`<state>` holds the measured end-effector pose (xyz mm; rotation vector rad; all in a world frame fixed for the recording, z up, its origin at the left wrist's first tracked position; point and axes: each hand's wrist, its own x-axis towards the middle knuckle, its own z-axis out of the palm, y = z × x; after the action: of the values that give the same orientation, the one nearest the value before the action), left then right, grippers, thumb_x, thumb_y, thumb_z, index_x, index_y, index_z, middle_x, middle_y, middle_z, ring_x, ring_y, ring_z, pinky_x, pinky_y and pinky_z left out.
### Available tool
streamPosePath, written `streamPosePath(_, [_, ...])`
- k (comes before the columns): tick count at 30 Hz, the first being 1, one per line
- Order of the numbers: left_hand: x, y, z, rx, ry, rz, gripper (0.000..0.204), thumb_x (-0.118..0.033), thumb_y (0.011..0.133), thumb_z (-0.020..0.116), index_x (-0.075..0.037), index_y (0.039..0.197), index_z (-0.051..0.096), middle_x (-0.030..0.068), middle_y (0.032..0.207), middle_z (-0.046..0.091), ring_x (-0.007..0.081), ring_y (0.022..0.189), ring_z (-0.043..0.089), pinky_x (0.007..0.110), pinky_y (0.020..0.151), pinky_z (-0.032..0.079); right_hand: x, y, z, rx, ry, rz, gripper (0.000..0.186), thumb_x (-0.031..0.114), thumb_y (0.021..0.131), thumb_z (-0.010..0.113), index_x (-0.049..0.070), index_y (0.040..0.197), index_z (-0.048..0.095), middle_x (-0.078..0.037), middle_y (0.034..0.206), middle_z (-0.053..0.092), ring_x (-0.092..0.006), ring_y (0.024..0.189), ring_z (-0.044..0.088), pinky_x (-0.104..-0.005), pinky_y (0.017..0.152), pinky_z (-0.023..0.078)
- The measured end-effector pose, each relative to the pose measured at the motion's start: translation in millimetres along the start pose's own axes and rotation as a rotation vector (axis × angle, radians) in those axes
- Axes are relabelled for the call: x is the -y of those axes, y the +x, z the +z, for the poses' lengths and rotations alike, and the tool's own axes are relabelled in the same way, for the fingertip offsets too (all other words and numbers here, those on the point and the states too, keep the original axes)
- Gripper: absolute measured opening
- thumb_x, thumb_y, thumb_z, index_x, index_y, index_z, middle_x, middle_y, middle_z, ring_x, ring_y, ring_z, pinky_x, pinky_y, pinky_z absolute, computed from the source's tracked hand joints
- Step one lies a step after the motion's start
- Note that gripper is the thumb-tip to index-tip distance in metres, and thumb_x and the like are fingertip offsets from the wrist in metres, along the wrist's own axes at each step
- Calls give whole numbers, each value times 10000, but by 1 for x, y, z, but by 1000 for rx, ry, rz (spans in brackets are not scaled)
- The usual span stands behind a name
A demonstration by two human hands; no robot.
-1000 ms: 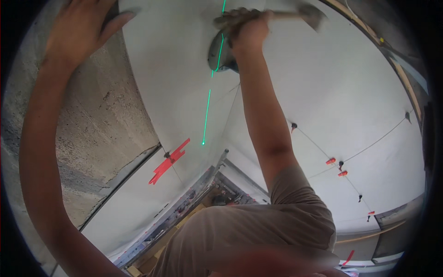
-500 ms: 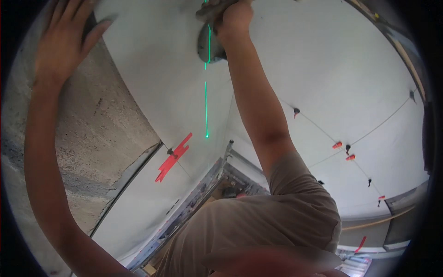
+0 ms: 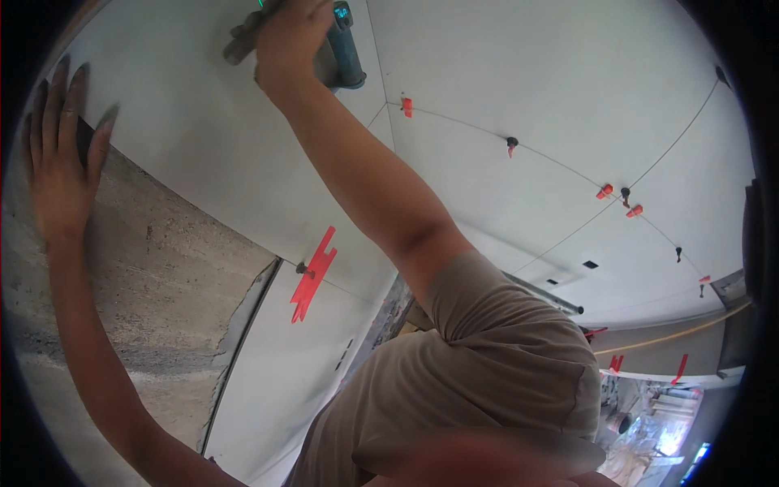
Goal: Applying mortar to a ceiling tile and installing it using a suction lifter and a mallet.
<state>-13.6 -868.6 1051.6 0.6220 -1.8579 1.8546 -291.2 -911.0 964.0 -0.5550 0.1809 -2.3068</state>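
My right hand is raised at the top of the view, fingers wrapped round a teal handheld power tool with a cylindrical body and a small lit display. A dark, stubby part of it sticks out left of the hand; its underside is hidden by my hand and forearm. The tool is against or close to a large white tile slab. My left hand lies flat with fingers spread, over the slab's edge where it meets rough grey concrete.
Black and red tile levelling spacers sit along the joints between slabs at right. Red tape crosses a joint beside another black spacer. A grey pipe or rail runs behind my shoulder. Cluttered items stand at lower right.
My right hand and the tool have moved left across the slab. My left hand is lower and further left. The long green laser line has mostly left the view, leaving a trace at the top.
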Motion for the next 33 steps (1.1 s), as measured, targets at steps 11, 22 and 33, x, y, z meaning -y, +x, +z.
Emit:
streamPosePath(11, [-10,14,-9,64,-47,-75,681,-527,959,562,-277,1557,354,-40,1629,319,227,1495,316,472,1243,270,-3,24,-12,51,56,-92,452,473,1073,347,31,1007,416,-122,757,523,-267,559,579,-421,534,567])
streamPosePath(22, [-8,11,-4,68,-33,-115,688,-535,953,562,-303,1563,344,-60,1650,264,200,1521,253,468,1265,227,4,37,-17,210,-68,208,493,509,1073,305,25,1079,400,-155,908,526,-325,701,594,-547,679,569])
streamPosePath(33, [-13,11,-6,35,-44,-113,690,-535,951,564,-319,1565,335,-67,1652,254,195,1524,247,467,1264,231,8,48,-23,177,-110,319,498,498,1068,353,11,982,414,-140,812,532,-284,577,569,-497,613,576])
